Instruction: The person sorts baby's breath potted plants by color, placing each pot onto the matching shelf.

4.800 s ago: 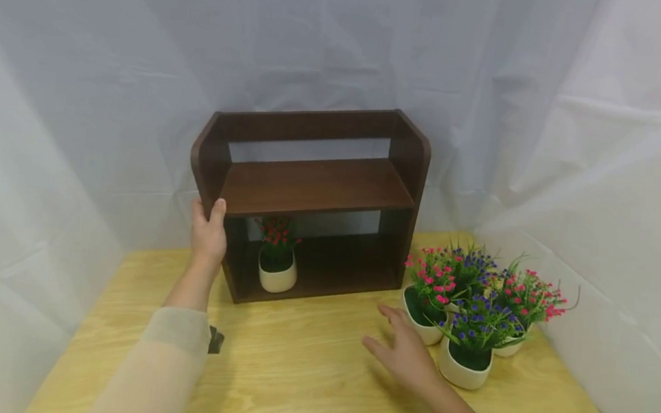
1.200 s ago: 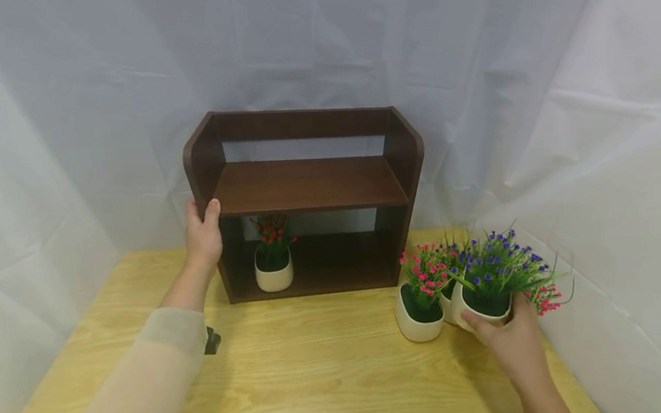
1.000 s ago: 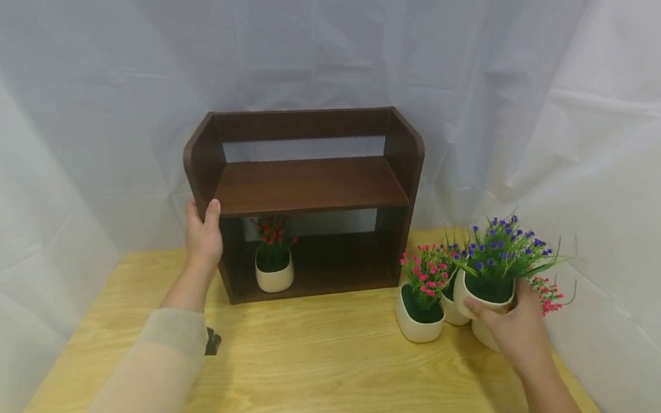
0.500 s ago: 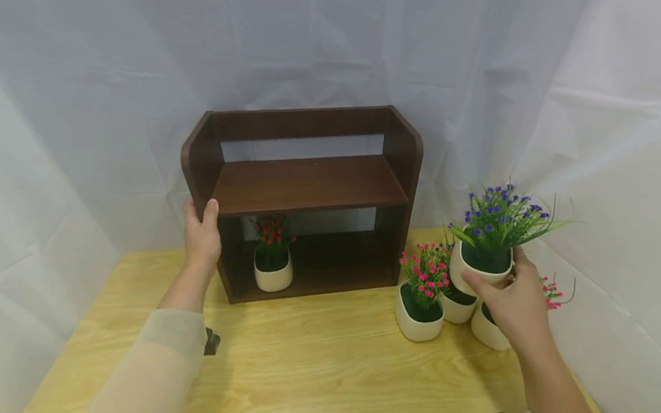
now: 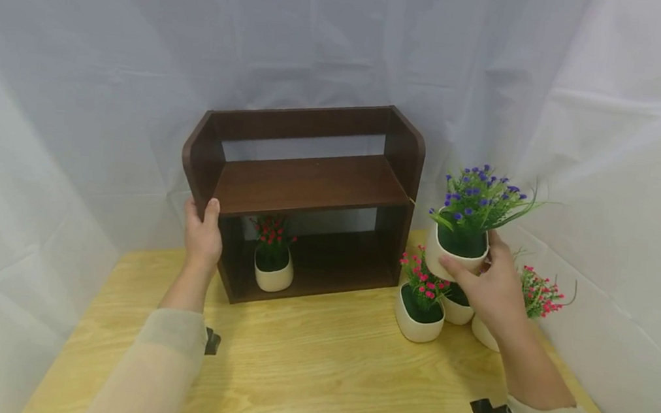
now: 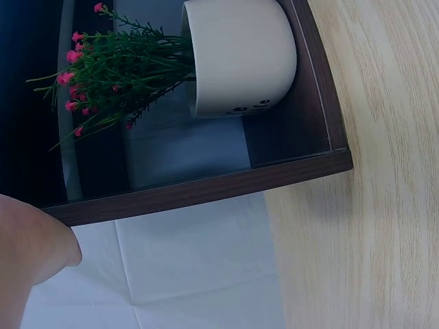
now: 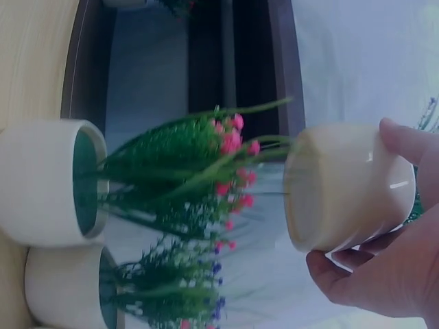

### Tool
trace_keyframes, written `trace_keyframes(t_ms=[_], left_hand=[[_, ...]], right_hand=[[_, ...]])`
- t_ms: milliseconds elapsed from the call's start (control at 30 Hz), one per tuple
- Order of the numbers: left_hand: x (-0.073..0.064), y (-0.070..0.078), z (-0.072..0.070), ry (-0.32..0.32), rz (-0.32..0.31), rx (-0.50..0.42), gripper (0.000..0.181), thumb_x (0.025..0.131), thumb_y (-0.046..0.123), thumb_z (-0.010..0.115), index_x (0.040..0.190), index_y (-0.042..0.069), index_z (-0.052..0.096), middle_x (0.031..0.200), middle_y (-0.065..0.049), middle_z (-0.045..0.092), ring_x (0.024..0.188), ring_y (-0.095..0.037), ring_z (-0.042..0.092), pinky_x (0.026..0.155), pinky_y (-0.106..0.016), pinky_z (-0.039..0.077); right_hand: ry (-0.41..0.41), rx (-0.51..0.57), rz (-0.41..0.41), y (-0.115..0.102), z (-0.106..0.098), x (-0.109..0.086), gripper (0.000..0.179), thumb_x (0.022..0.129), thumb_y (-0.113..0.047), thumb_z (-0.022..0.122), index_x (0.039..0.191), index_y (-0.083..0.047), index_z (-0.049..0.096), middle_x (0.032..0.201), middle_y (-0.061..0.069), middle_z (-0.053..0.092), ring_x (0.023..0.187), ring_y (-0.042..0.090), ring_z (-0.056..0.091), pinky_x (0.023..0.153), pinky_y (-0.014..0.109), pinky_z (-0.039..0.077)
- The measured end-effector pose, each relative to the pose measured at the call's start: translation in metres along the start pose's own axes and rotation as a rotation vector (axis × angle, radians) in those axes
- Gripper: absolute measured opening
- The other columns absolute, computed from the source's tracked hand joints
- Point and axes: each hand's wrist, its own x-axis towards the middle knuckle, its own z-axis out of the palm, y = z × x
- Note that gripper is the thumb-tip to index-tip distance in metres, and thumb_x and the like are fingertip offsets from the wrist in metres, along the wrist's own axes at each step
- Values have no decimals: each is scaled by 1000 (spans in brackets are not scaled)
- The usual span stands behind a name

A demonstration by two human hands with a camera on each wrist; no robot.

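Observation:
My right hand (image 5: 497, 290) grips a potted plant with purple flowers (image 5: 475, 203) by its white pot, raised above the other pots. The right wrist view shows the base of that pot (image 7: 343, 188) between thumb and fingers. My left hand (image 5: 204, 238) holds the left side panel of a dark brown two-tier shelf (image 5: 315, 182), thumb at the front edge. On the shelf's lower tier, toward the left, stands a potted plant with red-pink flowers (image 5: 273, 274); in the left wrist view its pot (image 6: 243, 58) has a small printed face.
Right of the shelf, a pink-flowered pot (image 5: 419, 319) stands on the wooden table (image 5: 292, 374). Behind it are another pot (image 5: 457, 309) and a second pink-flowered plant (image 5: 541, 294), partly hidden by my right hand. White sheeting (image 5: 321, 42) hangs behind and at both sides.
My right hand took hold of the purple-flowered plant, lifted it off the table and carried it up, then left toward the shelf. My left hand stays on the shelf's side.

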Motion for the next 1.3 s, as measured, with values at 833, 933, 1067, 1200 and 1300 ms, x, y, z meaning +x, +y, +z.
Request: trace_keyframes(t_ms=[833,933,1067,1200,1300], left_hand=[[-1,-2,0,20,-3,26,52,114,41,48,156,12,37,158,-13,48,157,-28,38,135,-47,23],[-1,-2,1,12,-3,20,53,114,41,47,157,11,36,158,-12,48,157,-27,38,135,-46,23],[-1,-1,0,6,-8,19,54,114,43,47,158,12,36,160,-12,47,158,-27,37,135,-46,22],[-2,0,0,7,-14,24,55,114,44,47,159,14,35,161,-11,47,158,-26,36,136,-46,22],[-3,1,0,5,-19,28,55,114,45,47,158,14,35,161,-10,47,158,-26,37,135,-46,22]], right_hand=[[-160,70,-157,-64,63,38,110,98,-52,78,175,-21,7,178,12,29,158,41,41,122,62,44],[-176,40,-149,-66,68,46,112,98,-52,78,175,-15,6,178,14,29,159,39,40,125,60,42],[-190,5,-143,-65,74,58,114,97,-56,77,175,-14,5,177,16,29,160,37,40,127,58,40],[-202,24,-154,-64,79,72,113,97,-57,77,175,-12,7,175,17,32,157,37,43,126,58,40],[-211,46,-179,-65,82,81,108,98,-54,76,174,-12,13,170,17,38,153,36,48,125,57,42]])
